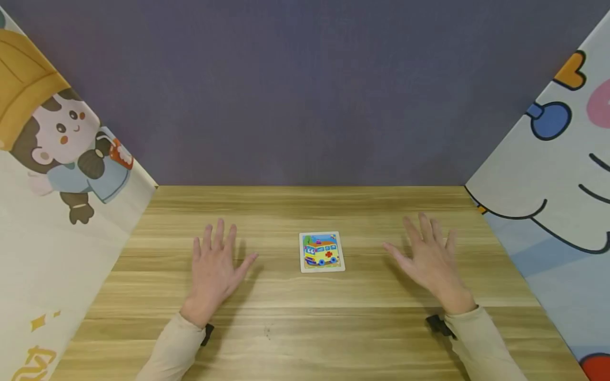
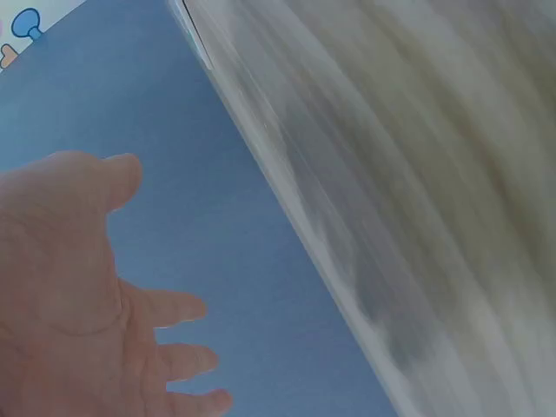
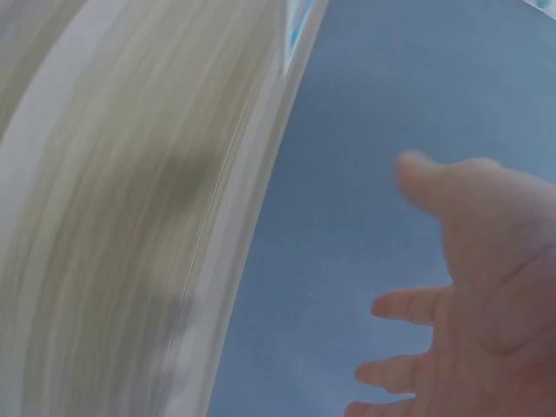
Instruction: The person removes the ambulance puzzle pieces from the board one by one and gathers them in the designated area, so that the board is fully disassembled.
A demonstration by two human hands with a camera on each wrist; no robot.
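Observation:
A small square picture board [image 1: 322, 252] with a pale border lies flat on the wooden table, midway between the two hands. Its picture is a yellow ambulance with a red cross; whether it is a puzzle or a plain card I cannot tell. To its left, the left hand [image 1: 214, 272] hovers with fingers spread, touching nothing. The right hand [image 1: 431, 264] is on the other side, also spread and apart from the board. Both palms show in the wrist views, the left palm [image 2: 69, 287] and the right palm [image 3: 499, 304], with nothing in them.
The wood-grain table [image 1: 305, 333] ends at a dark blue-grey back panel [image 1: 305, 95]. Side panels with cartoon prints stand at the left [image 1: 71, 254] and right [image 1: 538, 180]. A black strap [image 1: 440, 326] sits at the right wrist, beside the beige sleeve [image 1: 481, 338].

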